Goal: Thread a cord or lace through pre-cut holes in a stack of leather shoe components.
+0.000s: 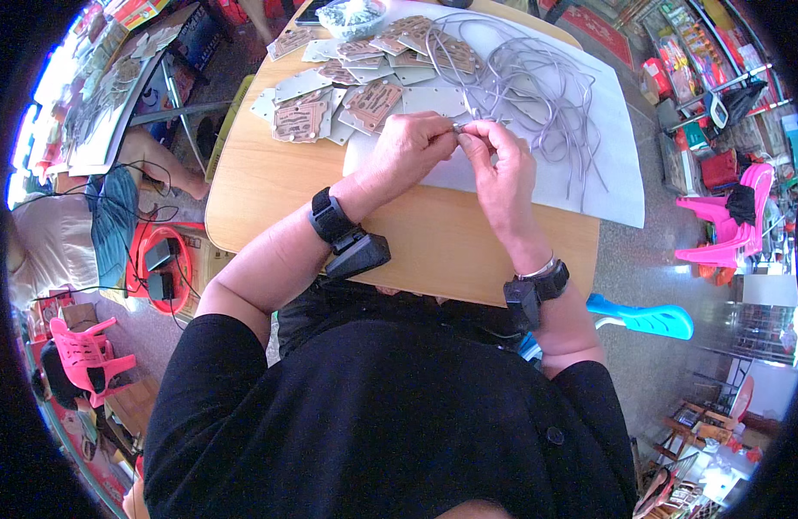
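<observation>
Over the table, my left hand (408,149) and my right hand (505,171) meet fingertip to fingertip. Both are closed in a pinch around a small greyish piece (458,128), too small and covered to name. Just beyond my fingers lies a loose tangle of thin grey cord (555,104) on a white sheet (624,169). Left of the cord spreads a heap of flat tags or cards (373,105), some with brown printed faces and others plain pale grey. Each wrist carries a black strap with a small device.
A clear bowl (351,19) of small pale pieces stands at the table's (252,190) far edge. Another person (70,233) sits at the left beside a second, cluttered table. Pink plastic chairs (745,216) and loaded shelves stand at the right. A blue plastic object (650,321) juts out by my right elbow.
</observation>
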`<move>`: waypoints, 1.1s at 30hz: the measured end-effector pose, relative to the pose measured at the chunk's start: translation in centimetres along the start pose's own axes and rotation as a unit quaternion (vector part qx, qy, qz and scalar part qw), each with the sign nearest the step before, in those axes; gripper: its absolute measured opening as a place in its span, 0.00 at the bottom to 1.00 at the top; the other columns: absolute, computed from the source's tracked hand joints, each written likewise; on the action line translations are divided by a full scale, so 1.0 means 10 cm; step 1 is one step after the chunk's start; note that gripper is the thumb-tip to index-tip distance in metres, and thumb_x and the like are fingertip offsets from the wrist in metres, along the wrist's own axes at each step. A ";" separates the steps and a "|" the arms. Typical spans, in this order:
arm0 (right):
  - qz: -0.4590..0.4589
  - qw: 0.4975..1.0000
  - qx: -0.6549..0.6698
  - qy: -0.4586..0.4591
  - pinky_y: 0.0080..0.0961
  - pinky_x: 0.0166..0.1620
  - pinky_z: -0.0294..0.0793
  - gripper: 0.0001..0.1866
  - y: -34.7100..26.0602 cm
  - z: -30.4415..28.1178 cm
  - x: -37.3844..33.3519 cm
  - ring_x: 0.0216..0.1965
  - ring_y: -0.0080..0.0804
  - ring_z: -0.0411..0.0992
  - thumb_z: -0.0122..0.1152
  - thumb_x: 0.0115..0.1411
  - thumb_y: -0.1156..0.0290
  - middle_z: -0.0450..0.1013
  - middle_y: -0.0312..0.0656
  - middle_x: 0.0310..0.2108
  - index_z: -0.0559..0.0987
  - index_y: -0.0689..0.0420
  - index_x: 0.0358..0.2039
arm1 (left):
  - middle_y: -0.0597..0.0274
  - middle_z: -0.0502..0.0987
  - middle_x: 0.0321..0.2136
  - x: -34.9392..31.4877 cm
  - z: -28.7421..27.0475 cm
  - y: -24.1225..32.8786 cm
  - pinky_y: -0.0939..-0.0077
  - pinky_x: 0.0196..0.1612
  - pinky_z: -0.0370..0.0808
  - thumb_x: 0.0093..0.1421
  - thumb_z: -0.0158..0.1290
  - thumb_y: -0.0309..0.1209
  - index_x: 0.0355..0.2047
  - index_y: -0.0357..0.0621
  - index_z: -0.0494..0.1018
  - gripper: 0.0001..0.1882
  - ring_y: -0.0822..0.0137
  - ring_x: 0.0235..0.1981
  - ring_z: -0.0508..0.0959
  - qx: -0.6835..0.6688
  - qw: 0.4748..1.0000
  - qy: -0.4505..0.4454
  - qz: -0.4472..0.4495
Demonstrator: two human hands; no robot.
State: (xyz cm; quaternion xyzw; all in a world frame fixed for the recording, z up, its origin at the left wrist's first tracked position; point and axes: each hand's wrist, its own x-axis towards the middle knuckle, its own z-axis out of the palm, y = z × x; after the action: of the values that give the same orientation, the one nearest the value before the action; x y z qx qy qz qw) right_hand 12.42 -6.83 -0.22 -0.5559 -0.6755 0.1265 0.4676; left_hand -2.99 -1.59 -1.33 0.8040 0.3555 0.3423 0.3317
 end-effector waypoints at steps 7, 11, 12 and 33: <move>-0.114 0.991 0.066 0.023 0.26 0.39 0.64 0.02 0.01 -0.05 0.02 0.32 0.30 0.65 0.56 0.56 0.74 0.69 0.39 0.37 0.73 0.58 0.30 | 0.61 0.77 0.24 -0.02 -0.03 0.15 0.79 0.28 0.73 0.60 0.48 0.30 0.32 0.36 0.76 0.10 0.74 0.24 0.76 -0.106 0.991 0.000 -0.077; 0.035 0.892 0.448 -0.045 0.22 0.36 0.64 0.04 -0.15 -0.15 0.05 0.30 0.26 0.64 0.51 0.61 0.72 0.66 0.35 0.30 0.70 0.59 0.31 | 0.62 0.77 0.23 0.02 -0.07 -0.03 0.80 0.29 0.74 0.61 0.48 0.31 0.32 0.35 0.76 0.11 0.74 0.25 0.77 -0.192 0.969 0.038 -0.154; 0.034 0.891 0.449 -0.047 0.22 0.36 0.64 0.04 -0.13 -0.21 0.07 0.30 0.26 0.64 0.51 0.61 0.72 0.66 0.35 0.30 0.70 0.59 0.31 | 0.63 0.77 0.23 0.03 -0.08 -0.09 0.81 0.29 0.74 0.61 0.47 0.32 0.32 0.35 0.76 0.12 0.73 0.25 0.77 -0.190 0.968 0.053 -0.153; 0.095 0.969 0.181 -0.142 0.22 0.44 0.66 0.12 0.17 -0.23 0.16 0.37 0.23 0.69 0.59 0.56 0.64 0.74 0.37 0.33 0.79 0.60 0.32 | 0.67 0.76 0.22 0.00 0.03 -0.09 0.83 0.30 0.70 0.58 0.51 0.30 0.34 0.37 0.77 0.10 0.79 0.26 0.73 -0.176 0.982 -0.044 -0.057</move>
State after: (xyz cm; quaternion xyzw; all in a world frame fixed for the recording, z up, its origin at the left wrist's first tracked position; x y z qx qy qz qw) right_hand 15.34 -5.63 0.66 -0.4999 -0.6455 0.3679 0.4452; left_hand -3.06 -1.18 -2.19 0.7257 0.3203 0.3446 0.5019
